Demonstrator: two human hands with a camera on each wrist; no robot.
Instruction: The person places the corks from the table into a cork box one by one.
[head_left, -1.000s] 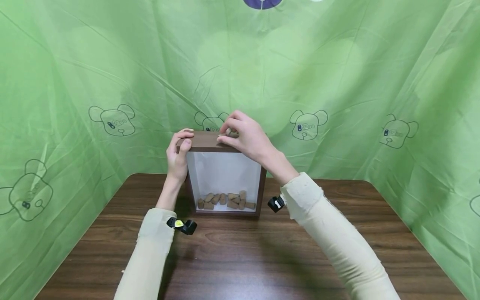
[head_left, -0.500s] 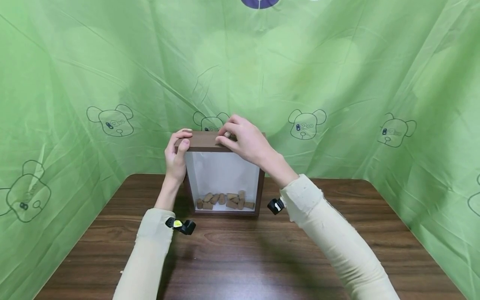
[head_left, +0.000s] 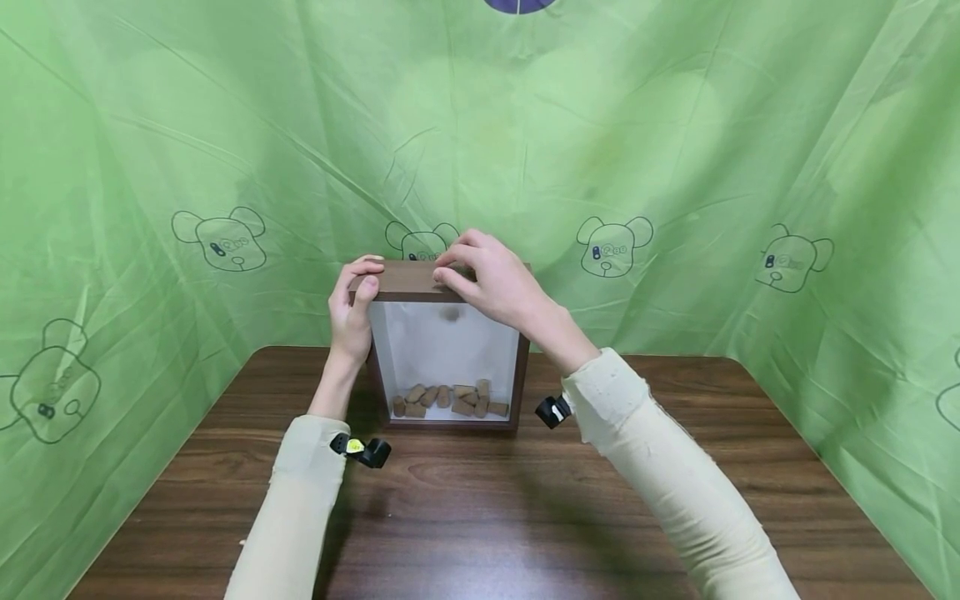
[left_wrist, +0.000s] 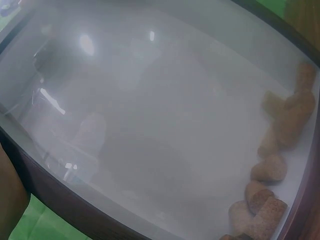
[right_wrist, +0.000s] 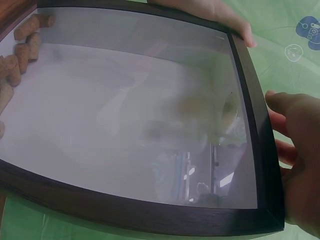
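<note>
A brown wooden shadow box frame (head_left: 525, 367) with a clear front stands upright on the table. Several wine corks (head_left: 444, 397) lie along its bottom inside. One more cork (head_left: 450, 313), blurred, is in mid-air behind the front, just under the top edge; the right wrist view shows it as a tan smear. My left hand (head_left: 352, 317) grips the frame's upper left corner, thumb in front. My right hand (head_left: 491, 279) rests at the frame's top with loosely bent fingers and nothing visible between them. Near those fingers, a round hole (right_wrist: 230, 111) shows in the top side.
The dark wood-grain table (head_left: 465, 517) spreads in front of the frame and to both sides. Green curtains (head_left: 675, 167) with bear-head drawings hang behind and at the sides. Black wrist cameras (head_left: 362, 450) are strapped to both sleeves.
A cork held in the right fingertips above the frame has been let go and now drops inside it. The right fingers have loosened. The left hand keeps its hold.
</note>
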